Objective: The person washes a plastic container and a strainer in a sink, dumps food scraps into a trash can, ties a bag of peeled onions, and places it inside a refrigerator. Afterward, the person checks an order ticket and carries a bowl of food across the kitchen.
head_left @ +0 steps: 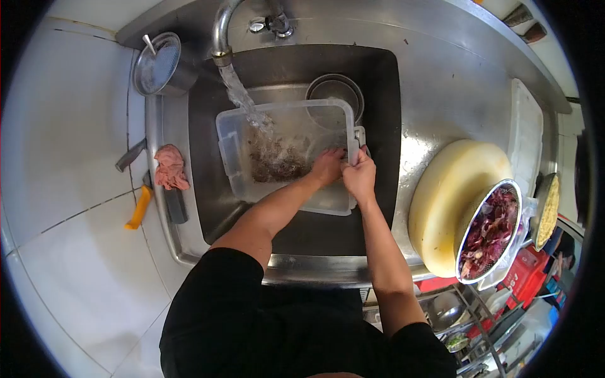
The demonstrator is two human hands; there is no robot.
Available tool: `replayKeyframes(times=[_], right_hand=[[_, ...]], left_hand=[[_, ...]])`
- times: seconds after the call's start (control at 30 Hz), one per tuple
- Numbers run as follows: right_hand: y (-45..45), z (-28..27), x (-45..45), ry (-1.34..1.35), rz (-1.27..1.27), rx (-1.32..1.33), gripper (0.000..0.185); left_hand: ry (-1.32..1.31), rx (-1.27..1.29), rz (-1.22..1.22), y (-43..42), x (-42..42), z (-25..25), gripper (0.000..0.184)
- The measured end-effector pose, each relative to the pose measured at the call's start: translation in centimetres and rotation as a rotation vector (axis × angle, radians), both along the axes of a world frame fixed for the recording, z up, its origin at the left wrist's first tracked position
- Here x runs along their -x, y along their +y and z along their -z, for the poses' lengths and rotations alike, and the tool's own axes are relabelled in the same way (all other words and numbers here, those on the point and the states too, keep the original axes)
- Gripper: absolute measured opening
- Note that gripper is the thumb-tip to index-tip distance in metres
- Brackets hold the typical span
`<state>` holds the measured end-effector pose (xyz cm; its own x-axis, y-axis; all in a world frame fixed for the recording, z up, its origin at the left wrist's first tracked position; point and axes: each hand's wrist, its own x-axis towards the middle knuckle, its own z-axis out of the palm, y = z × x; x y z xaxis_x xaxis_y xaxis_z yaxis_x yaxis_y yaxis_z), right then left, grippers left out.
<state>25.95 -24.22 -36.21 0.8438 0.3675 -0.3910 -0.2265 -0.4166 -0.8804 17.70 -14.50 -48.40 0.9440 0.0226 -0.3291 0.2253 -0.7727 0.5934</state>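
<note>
A clear plastic container sits tilted inside the sink, with water and a brown, shredded-looking mass in it. My right hand is closed around the container's right rim, beside its white latch. Inside the container, my left hand reaches down near the right wall, close to the brown mass; its fingers are partly hidden, so their grip is unclear. Water streams from the faucet into the container. Partly behind the container's far side is a round metal pan.
Around the metal sink stand a steel pot with a handled utensil, a pink cloth and a yellow-handled tool at left. A thick round board and a colander of purple pieces occupy the right counter.
</note>
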Motion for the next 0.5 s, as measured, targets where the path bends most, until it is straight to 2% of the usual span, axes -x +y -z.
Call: replayKeyframes(times=[0.03,0.1,0.13,0.23,0.27,0.3,0.33,0.43,0.47,0.5], right_hand=[[0.0,1.4,0.5,-0.059,-0.029,-0.025,0.013],[-0.4,2.9,1.0,-0.109,-0.069,-0.019,0.011],[-0.2,1.5,0.8,-0.100,-0.081,0.011,0.011],[0.6,-0.1,0.5,-0.022,-0.002,0.005,0.010],[0.4,0.1,0.0,-0.010,-0.005,0.000,0.011],[0.1,0.1,-0.4,0.002,-0.009,-0.005,0.012],[-0.3,-0.3,-0.9,-0.167,-0.025,0.041,0.017],[-1.1,-3.8,0.5,-0.126,-0.032,0.031,0.021],[-1.4,-5.8,1.0,0.045,-0.086,0.215,0.024],[-1.6,-7.4,1.7,-0.071,-0.084,0.157,0.025]], left_hand=[[-0.019,0.000,-0.017,-0.1,0.0,0.3,0.040],[0.050,-0.109,0.127,4.9,4.8,1.2,0.038],[0.084,-0.164,0.200,6.7,6.5,1.5,0.037],[-0.009,-0.083,0.017,4.2,2.7,0.4,0.036],[0.019,0.078,-0.125,2.3,0.1,0.7,0.044],[-0.055,0.014,-0.183,0.7,-2.3,-0.1,0.045],[-0.129,-0.050,-0.241,-0.1,-3.8,-1.3,0.047],[-0.091,-0.017,-0.246,-2.0,-2.0,-3.1,0.048],[-0.132,0.048,-0.273,-1.8,-1.3,-3.7,0.046],[-0.123,0.103,-0.272,-1.3,-0.7,-6.0,0.044]])
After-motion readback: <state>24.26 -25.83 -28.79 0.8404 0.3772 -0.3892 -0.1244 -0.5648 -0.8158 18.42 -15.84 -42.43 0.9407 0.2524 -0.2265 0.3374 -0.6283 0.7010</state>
